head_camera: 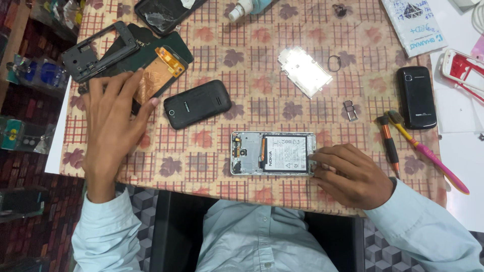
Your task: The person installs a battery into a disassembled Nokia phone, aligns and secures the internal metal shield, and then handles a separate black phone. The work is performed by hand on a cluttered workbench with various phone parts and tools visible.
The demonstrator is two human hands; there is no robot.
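Silver opened phone (272, 153) lies backless, battery still in; right hand (350, 176) pinches its edge, left hand (113, 121) rests flat and open on the screen panel (159, 75).

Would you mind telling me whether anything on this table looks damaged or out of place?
Yes. The dark phone screen panel at the table's top edge looks cracked, with pale fracture marks across the glass. The opened phone under the right hand lies with its back off and battery exposed. Loose parts lie scattered about.
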